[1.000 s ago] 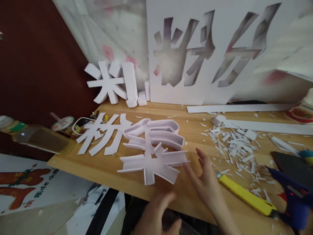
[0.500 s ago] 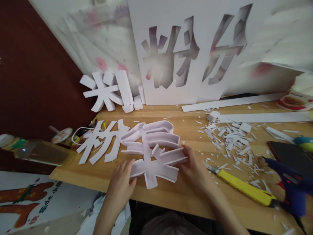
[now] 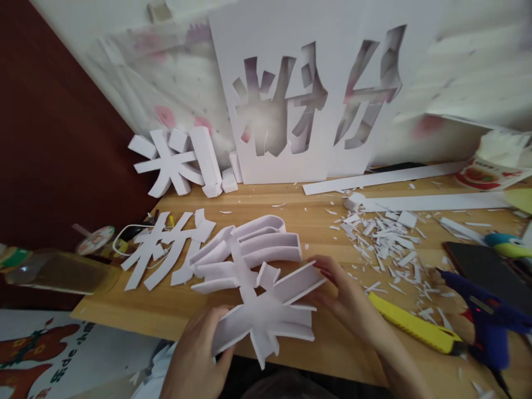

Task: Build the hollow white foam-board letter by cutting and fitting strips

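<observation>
A wooden table (image 3: 137,310) stands against a wall hung with a flowered sheet (image 3: 124,77); a white board (image 3: 286,167) with letter-shaped cut-outs leans at the back. In the foreground, the white letter (image 3: 260,313), a flat base edged with upright strips, lies open side up, its nearest stroke reaching past the table's front edge. The left hand (image 3: 198,346) grips the lower-left stroke, thumb opposite fingers; the right hand (image 3: 347,302) holds the end of the upper-right stroke, its fingertips partly hidden. Beside the letter lies a flat letter (image 3: 163,271) without walls. To the right: paper scraps (image 3: 382,238), a yellow cutter (image 3: 415,327) and a glue gun (image 3: 484,310), all out of hand. The step appears to be positioning the walled piece. The next move would call for even support from both hands, since the thin strips may bend under pressure.
</observation>
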Action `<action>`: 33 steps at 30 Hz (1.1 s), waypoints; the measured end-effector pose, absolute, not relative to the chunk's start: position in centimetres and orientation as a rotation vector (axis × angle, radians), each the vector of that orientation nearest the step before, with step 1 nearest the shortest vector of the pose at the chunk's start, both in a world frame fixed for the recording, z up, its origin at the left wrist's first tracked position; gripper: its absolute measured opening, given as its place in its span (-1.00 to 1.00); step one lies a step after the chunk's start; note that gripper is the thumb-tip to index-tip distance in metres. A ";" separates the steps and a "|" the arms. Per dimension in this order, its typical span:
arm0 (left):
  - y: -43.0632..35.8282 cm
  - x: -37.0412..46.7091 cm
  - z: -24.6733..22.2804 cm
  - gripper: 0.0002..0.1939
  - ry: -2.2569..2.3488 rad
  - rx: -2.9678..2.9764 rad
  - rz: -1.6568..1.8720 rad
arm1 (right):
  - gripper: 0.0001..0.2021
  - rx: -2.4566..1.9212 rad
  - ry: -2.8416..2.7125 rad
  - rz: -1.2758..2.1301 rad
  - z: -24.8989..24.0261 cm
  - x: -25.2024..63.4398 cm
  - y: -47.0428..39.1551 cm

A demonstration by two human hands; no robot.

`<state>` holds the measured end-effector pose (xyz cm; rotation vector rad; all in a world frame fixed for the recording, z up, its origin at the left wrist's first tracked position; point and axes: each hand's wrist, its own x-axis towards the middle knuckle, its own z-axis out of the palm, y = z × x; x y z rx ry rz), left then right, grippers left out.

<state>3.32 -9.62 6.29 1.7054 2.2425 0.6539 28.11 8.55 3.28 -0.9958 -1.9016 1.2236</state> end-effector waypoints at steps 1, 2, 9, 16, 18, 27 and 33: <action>-9.8 2.9 6.5 -0.68 2.243 1.738 0.685 | -0.58 -0.989 -1.845 1.257 3.5 28.5 8.1; -9.9 2.5 6.6 -0.65 2.244 1.755 0.701 | -0.55 -0.988 -1.787 1.286 3.6 28.9 7.7; -7.6 2.8 6.3 -0.25 2.004 1.806 0.435 | -0.46 -1.063 -1.575 1.442 2.0 29.9 6.7; -5.8 3.9 7.4 -0.32 1.927 2.029 0.056 | -0.58 -1.190 -1.583 1.572 1.9 29.5 3.8; -5.1 2.9 8.4 -0.42 1.898 2.132 0.017 | -0.65 -1.218 -1.619 1.505 2.0 29.3 2.6; 1.6 -6.7 11.1 -0.61 1.738 2.787 -0.099 | -0.48 -0.987 -1.828 1.354 1.7 25.5 -2.8; 0.6 -7.0 11.1 -0.72 2.354 2.389 0.567 | -0.80 -0.788 -2.087 1.321 3.3 25.4 -2.1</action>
